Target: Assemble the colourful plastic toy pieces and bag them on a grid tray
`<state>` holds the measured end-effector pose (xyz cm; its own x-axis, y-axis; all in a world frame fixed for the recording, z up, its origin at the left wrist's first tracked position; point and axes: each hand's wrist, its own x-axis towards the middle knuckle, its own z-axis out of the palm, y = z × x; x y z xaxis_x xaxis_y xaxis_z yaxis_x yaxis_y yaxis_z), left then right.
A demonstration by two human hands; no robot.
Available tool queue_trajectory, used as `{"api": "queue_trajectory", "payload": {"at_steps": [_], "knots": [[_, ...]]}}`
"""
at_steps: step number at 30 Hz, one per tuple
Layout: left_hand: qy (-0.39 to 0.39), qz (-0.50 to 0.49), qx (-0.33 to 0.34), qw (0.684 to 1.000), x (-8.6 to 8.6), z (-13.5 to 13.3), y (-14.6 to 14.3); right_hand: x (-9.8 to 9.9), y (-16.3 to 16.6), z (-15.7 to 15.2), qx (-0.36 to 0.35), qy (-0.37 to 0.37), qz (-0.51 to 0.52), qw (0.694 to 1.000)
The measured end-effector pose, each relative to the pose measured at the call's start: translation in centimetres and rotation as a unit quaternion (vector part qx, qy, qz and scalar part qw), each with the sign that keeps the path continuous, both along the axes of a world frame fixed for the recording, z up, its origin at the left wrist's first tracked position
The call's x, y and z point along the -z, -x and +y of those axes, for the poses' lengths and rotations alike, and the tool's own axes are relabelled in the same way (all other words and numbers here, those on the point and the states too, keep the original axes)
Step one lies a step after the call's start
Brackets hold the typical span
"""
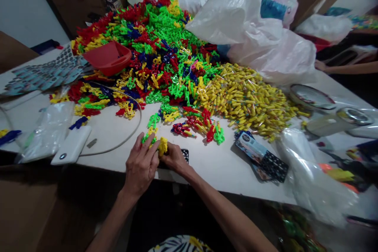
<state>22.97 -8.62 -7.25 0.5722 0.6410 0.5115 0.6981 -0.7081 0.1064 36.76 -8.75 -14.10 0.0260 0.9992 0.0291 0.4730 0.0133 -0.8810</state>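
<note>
My left hand (141,165) and my right hand (175,158) meet at the near edge of the white table (206,161). Both hands are closed around small plastic toy pieces: a yellow piece (162,145) shows between them and a green piece (147,138) sticks out above my left fingers. A black perforated card (185,153) lies under my right hand. Just beyond my hands are loose red, green and yellow pieces (203,126) from the big pile.
A large heap of coloured plastic pieces (153,43) with a red bowl (109,58) covers the table's middle; small yellow packets (251,98) pile at right. A white power bank (71,145), clear bags (254,19), printed cards (260,157) lie around. Another person sits beyond.
</note>
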Motion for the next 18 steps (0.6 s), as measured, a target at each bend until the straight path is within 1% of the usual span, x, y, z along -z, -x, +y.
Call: {"api": "queue_trajectory", "payload": {"at_steps": [4, 6, 9, 11, 12, 13, 15, 17, 18], "knots": [[0.002, 0.025, -0.009, 1.000, -0.4, -0.2, -0.4, 0.1, 0.6, -1.4, -0.035, -0.050, -0.141, 0.988], [-0.009, 0.038, -0.018, 0.999, -0.4, -0.3, -0.9, -0.2, 0.9, -1.7, -0.048, -0.052, -0.187, 0.980], [-0.034, 0.024, -0.040, 0.998, -0.2, -0.1, -1.3, -1.7, -0.2, -1.4, -0.074, -0.005, -0.192, 0.979], [-0.047, 0.000, -0.056, 0.997, 0.0, 0.1, -1.4, -3.0, -2.4, -0.7, -0.076, 0.010, -0.191, 0.979], [-0.052, -0.009, -0.060, 0.997, 0.1, 0.3, -1.3, -3.5, -3.9, -0.2, -0.057, 0.012, -0.206, 0.977], [-0.055, -0.013, -0.060, 0.997, 0.2, 0.4, -1.2, -3.9, -5.4, 0.3, -0.018, 0.016, -0.238, 0.971], [-0.052, -0.007, -0.054, 0.997, 0.2, 0.5, -1.0, -4.2, -8.1, 1.1, 0.058, 0.061, -0.323, 0.943], [-0.045, 0.004, -0.048, 0.998, 0.2, 0.5, -0.8, -4.1, -9.8, 1.7, 0.077, 0.100, -0.371, 0.920], [-0.042, 0.007, -0.047, 0.998, 0.2, 0.4, -0.7, -3.9, -10.1, 1.8, 0.073, 0.105, -0.381, 0.916]]}}
